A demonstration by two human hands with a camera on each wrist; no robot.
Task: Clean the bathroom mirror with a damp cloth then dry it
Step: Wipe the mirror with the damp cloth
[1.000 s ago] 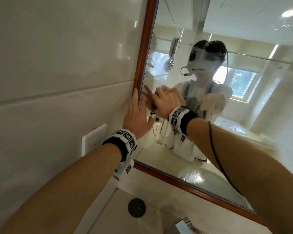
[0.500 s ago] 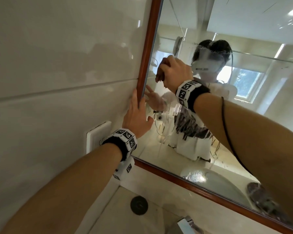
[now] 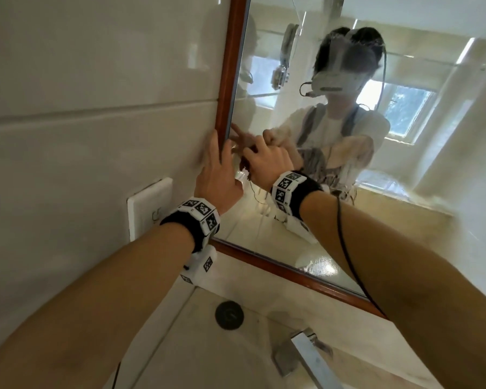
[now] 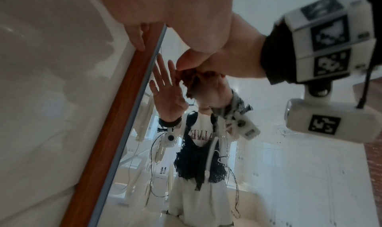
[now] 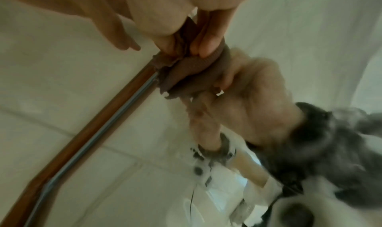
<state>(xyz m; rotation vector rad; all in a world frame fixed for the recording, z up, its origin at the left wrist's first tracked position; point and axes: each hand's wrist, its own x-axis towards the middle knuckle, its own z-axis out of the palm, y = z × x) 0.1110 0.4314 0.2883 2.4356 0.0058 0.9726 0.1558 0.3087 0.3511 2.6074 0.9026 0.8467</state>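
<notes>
A wood-framed mirror [image 3: 267, 66] hangs on the tiled wall. My left hand [image 3: 219, 169] lies flat with straight fingers against the frame's left side [image 3: 230, 66], partly on the glass. Just to its right, my right hand [image 3: 267, 164] grips a bunched brown cloth [image 3: 244, 163] and presses it on the glass near the left edge. In the left wrist view the cloth [image 4: 187, 77] shows under the right hand [image 4: 233, 59], doubled by its reflection. The right wrist view has curled fingers [image 5: 206, 41] clamped round the cloth [image 5: 186, 77] against the mirror [image 5: 134, 149]. Wet streaks mark the glass.
A white wall plate [image 3: 149, 209] sits left of the mirror's lower corner. Below are a pale basin [image 3: 180, 355] with a dark drain [image 3: 229, 315] and a chrome faucet [image 3: 306, 352]. A cable runs along my right forearm [image 3: 345, 248].
My right hand swept the cloth up along the mirror's left edge, then came back down beside the left hand. The left hand stayed on the frame.
</notes>
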